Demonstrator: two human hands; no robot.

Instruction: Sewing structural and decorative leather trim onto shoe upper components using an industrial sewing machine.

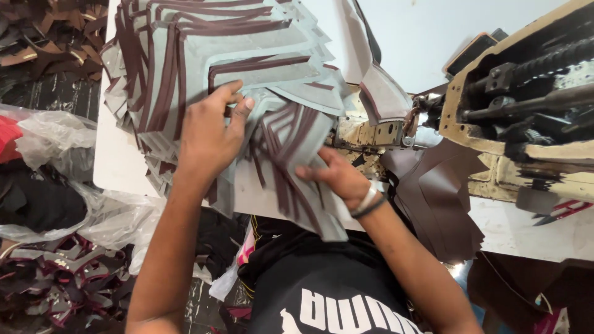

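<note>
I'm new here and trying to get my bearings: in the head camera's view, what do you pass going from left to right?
Crumpled clear plastic bags → left hand on the stack of grey pieces with brown strips → right hand → brown leather sheet → worn sewing machine.

We see a white table. On it lie a fanned stack of grey pieces with brown strips, a sewing machine and brown leather.

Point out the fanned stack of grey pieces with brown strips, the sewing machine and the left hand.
Fanned stack of grey pieces with brown strips (pixel 185 55): head view, upper grey face.
Cream metal sewing machine (pixel 526 93): head view, its body.
Left hand (pixel 210 133): head view, back of hand.
</note>
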